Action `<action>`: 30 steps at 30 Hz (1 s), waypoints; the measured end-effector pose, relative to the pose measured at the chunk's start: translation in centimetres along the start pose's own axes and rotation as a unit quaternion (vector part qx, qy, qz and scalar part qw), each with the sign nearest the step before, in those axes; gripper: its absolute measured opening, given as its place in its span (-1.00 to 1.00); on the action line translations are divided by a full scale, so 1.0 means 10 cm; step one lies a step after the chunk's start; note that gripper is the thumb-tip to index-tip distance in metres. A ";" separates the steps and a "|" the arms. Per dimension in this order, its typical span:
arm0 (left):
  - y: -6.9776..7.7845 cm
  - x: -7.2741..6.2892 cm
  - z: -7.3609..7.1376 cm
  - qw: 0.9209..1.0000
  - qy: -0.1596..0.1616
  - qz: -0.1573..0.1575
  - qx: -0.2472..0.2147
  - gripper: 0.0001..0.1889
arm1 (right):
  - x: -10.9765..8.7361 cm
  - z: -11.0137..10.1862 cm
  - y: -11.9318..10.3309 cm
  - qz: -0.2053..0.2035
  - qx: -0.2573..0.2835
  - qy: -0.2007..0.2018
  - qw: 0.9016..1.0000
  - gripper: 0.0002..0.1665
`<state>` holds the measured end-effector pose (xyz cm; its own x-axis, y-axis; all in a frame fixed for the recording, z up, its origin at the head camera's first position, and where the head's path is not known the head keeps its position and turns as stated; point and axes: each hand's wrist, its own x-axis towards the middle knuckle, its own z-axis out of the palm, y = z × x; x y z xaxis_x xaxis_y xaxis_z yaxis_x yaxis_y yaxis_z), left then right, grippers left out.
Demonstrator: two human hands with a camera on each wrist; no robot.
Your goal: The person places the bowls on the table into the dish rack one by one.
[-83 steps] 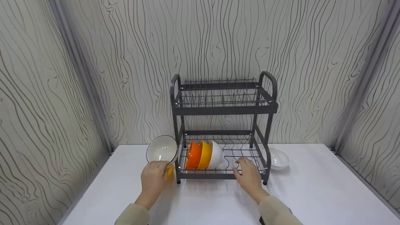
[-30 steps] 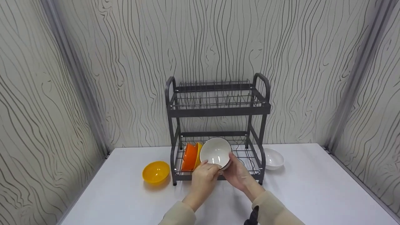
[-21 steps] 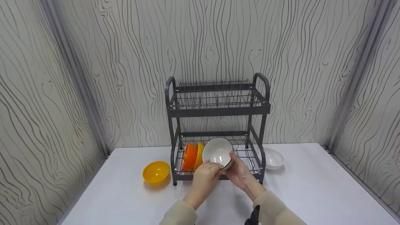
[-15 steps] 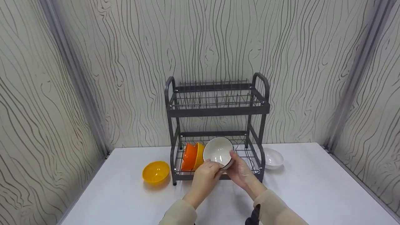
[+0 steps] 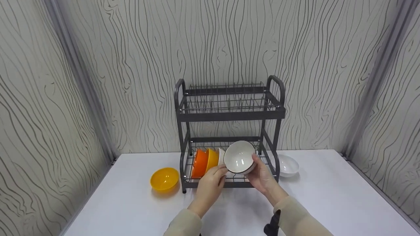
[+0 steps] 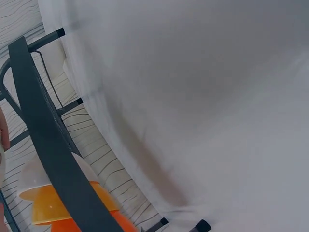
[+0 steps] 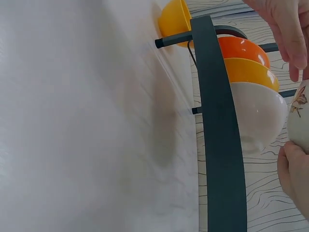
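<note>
Highlights glint inside the held bowl [image 5: 239, 154]; wrist views look dimmer.

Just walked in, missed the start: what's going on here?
A person's right hand holds a dark-rimmed bowl by the lower tier of a dark rack. The left hand is at the bowl's edge; whether it grips is unclear. On that tier, an orange bowl, a yellow bowl and a white bowl stand tipped sideways in a row. On the table, a second yellow bowl sits left of the rack and a second white bowl right of it.
</note>
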<state>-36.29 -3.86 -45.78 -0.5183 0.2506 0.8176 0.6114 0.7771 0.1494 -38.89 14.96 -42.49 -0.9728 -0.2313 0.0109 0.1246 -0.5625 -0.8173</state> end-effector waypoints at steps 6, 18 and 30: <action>-0.16 -0.15 -0.01 0.995 -0.058 -0.077 0.013 -0.89 | 0.04 -0.06 -0.01 -0.013 0.022 0.025 0.999 -0.14; -0.31 -0.33 -0.01 0.969 -0.193 -0.152 0.021 -0.77 | 0.11 -0.17 0.01 -0.045 -0.008 0.076 0.996 -0.07; -0.30 -0.33 0.03 0.970 -0.199 -0.136 0.013 -0.70 | 0.16 -0.21 0.09 -0.054 -0.055 0.115 0.990 -0.10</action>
<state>-36.58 -6.86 -49.09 -0.8517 0.2327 0.4696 0.4067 0.8585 0.3122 -40.80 15.75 -44.38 -0.9996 0.0188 -0.0190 0.0076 -0.4820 -0.8761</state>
